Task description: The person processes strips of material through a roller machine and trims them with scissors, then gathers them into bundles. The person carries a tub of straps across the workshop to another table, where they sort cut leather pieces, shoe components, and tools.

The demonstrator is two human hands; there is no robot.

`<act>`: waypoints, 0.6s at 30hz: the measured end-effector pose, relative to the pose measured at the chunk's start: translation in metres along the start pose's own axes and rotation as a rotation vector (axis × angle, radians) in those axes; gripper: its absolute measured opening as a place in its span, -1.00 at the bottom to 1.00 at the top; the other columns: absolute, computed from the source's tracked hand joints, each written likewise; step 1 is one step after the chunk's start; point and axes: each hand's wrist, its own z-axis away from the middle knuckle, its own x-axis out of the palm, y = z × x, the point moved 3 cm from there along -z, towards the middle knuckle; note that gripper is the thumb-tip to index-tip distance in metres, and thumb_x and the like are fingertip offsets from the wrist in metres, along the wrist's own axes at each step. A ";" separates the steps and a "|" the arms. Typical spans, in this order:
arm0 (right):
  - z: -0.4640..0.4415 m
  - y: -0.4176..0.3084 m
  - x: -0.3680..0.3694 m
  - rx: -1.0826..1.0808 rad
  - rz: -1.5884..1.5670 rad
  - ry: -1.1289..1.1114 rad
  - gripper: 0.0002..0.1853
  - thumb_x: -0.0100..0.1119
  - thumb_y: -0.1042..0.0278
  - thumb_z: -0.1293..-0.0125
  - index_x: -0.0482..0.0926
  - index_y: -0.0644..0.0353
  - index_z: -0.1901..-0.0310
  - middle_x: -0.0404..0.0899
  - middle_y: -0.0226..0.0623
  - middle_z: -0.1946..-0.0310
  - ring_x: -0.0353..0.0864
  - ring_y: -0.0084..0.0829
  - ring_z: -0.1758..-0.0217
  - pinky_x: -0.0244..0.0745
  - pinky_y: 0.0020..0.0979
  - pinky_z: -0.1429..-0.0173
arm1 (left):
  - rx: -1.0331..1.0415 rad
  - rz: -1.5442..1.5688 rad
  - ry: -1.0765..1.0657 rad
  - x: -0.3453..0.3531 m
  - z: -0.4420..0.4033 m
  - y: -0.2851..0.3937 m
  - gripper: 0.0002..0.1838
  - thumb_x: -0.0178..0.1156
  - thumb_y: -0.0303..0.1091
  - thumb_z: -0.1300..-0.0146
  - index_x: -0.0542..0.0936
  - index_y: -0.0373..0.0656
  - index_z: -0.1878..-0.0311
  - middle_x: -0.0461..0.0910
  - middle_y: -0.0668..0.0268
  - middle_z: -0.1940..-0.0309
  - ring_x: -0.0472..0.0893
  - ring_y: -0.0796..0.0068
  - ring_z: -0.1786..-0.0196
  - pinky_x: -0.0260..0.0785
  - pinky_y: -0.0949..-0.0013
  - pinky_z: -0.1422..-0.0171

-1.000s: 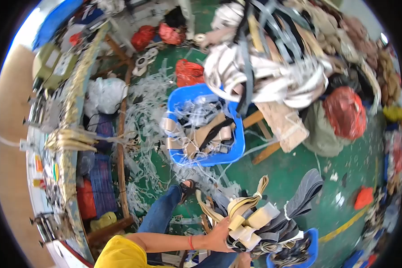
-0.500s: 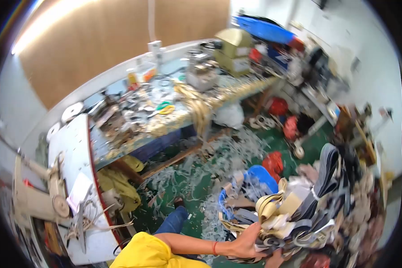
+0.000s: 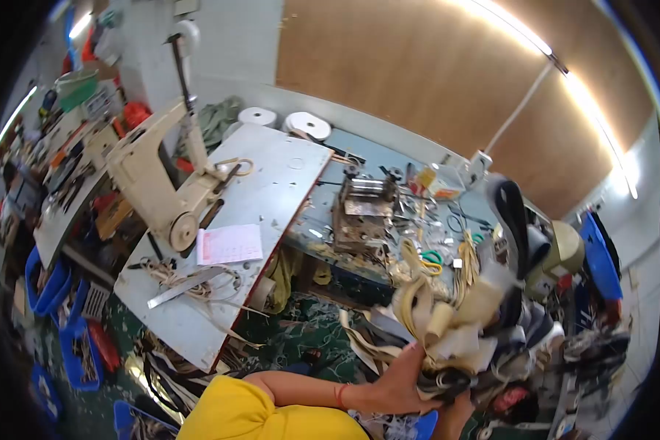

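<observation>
A big loose bundle of beige, white, grey and black strips (image 3: 418, 301), many looped or coiled, fills the area in front of me at the right. My left hand (image 3: 396, 385) is closed around its near lower side, thumb on top. Under the bundle, my right hand (image 3: 456, 418) shows only in part; it supports the strips from below, its fingers mostly hidden. A dark looped band (image 3: 512, 227) sticks up from the bundle's right side. Part of a blue plastic container (image 3: 425, 425) shows below my hands.
On the left, a white table (image 3: 286, 191) holds a beige sewing machine (image 3: 154, 176), a paper pad (image 3: 229, 244) and a tangle of thin strips. Behind it, a cluttered workbench carries a small metal machine (image 3: 363, 213). Blue baskets (image 3: 79, 352) and scraps lie on the green floor.
My view has swung left, bringing the sewing machine table nearer the middle. The bundle, still in both hands, has come away from the heap at right and now stands before the workbench.
</observation>
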 end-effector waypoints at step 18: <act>-0.093 -0.008 0.296 0.054 -0.199 -0.765 -0.48 0.35 0.38 0.01 0.36 0.30 0.01 0.52 -0.31 0.20 0.48 -0.51 0.17 0.40 -0.43 0.05 | -0.015 -0.330 0.512 -0.214 -0.067 0.045 -0.29 0.42 -0.48 0.22 0.31 -0.27 -0.07 0.46 0.25 0.08 0.47 0.42 0.04 0.29 0.36 -0.10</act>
